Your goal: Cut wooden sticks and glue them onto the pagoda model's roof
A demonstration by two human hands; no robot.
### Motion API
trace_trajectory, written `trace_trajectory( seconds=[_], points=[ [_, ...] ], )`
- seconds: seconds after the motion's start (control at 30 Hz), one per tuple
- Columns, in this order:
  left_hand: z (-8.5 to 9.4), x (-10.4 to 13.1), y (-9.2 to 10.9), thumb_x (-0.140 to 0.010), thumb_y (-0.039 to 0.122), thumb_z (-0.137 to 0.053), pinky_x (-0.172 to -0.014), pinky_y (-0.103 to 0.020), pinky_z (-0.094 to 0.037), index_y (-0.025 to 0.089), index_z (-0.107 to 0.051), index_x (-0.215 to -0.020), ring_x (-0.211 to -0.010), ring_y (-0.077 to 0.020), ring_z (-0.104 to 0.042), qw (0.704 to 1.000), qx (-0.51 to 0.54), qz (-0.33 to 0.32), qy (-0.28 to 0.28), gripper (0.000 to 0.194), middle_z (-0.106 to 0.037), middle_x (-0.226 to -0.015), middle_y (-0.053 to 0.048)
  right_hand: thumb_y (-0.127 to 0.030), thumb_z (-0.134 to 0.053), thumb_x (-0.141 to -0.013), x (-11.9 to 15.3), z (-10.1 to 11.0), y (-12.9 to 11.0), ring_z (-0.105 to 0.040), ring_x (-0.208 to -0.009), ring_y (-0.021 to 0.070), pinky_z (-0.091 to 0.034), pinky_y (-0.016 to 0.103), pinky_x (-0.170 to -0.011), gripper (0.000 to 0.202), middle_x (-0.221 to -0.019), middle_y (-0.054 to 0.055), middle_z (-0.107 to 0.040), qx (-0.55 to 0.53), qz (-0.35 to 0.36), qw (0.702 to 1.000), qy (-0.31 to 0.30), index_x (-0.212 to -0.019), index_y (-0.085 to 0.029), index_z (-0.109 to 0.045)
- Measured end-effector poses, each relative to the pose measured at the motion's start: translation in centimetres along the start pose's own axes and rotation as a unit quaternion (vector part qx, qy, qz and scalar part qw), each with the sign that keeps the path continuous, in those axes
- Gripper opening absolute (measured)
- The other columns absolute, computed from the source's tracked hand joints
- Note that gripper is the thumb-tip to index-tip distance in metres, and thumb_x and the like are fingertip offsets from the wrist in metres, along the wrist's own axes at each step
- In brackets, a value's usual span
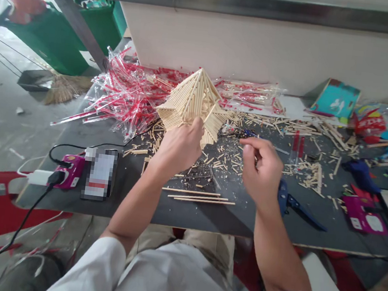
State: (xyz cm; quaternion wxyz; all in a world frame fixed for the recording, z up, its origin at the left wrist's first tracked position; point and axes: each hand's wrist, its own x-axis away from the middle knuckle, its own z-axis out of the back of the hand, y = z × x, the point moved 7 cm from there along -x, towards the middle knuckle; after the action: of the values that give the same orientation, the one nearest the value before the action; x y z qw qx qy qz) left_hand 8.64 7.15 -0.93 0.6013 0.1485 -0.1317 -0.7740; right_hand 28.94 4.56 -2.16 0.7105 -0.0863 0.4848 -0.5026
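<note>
My left hand (181, 146) is closed on a star-shaped model of pale wooden sticks (194, 100), which it holds above the dark table. The model has a pointed top and slatted points around it; my fingers hide part of its near side. Apart from it, to the right, hovers my right hand (261, 170), fingers curled with thumb and index finger close together. Whatever it may pinch is too small to make out. Below the hands lie three thin wooden sticks (198, 196). Blue-handled pliers (295, 209) rest beside my right wrist.
Cut stick pieces (312, 176) litter the table (206, 218). Red-and-clear plastic wrappers (126, 92) pile up at back left. A phone (101, 172) and a purple power strip (70, 170) lie left. At right are a blue glue gun (363, 173) and another purple socket block (365, 216). A metal bar (232, 3) crosses above.
</note>
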Motion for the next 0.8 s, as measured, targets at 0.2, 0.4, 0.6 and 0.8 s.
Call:
trace_trajectory(
  seconds=[0.2,0.4,0.6,0.8],
  points=[
    [-1.1,-0.8,-0.5,-0.096,0.011,-0.049,-0.056,-0.032,-0.033,0.012,-0.054,-0.109,-0.06,-0.0189,-0.059,0.998,0.031,0.046,0.036,0.014,-0.071,-0.08,-0.013,-0.041,-0.056,-0.101,-6.6,-5.3,-0.5,-0.066,-0.068,0.012,-0.056,0.029,-0.06,0.031,-0.115,0.007,-0.073,-0.152,-0.043,0.985,-0.069,-0.124,-0.021,-0.062],
    [-0.8,-1.3,-0.5,-0.107,0.023,-0.038,-0.056,-0.032,-0.035,0.014,-0.061,-0.111,-0.063,-0.0198,-0.064,0.994,0.003,0.071,0.083,0.024,-0.071,-0.079,-0.011,-0.056,-0.078,-0.084,-9.5,-9.7,0.6,-0.067,-0.068,0.0179,-0.051,0.031,-0.043,0.057,-0.112,0.008,-0.076,-0.251,-0.116,0.948,-0.16,-0.13,-0.026,-0.061],
    [-1.4,-1.9,-0.5,-0.107,0.021,-0.033,-0.055,-0.033,-0.035,0.01,-0.064,-0.105,-0.064,-0.0218,-0.065,0.991,-0.024,0.088,0.098,0.033,-0.071,-0.08,-0.014,-0.052,-0.088,-0.074,-10.2,-11.3,1.5,-0.058,-0.056,0.0139,-0.041,0.028,-0.037,0.07,-0.099,0.005,-0.078,-0.322,-0.168,0.916,-0.171,-0.132,-0.025,-0.06],
    [-2.1,-2.2,-0.7,-0.102,0.019,-0.039,-0.055,-0.034,-0.034,0.011,-0.066,-0.093,-0.061,-0.0206,-0.062,0.995,0.006,0.061,0.084,0.029,-0.068,-0.074,-0.013,-0.044,-0.088,-0.075,-9.5,-11.9,1.1,-0.048,-0.044,0.008,-0.042,0.027,-0.036,0.078,-0.096,0.002,-0.078,-0.343,-0.21,0.898,-0.176,-0.144,-0.026,-0.055]
  ],
)
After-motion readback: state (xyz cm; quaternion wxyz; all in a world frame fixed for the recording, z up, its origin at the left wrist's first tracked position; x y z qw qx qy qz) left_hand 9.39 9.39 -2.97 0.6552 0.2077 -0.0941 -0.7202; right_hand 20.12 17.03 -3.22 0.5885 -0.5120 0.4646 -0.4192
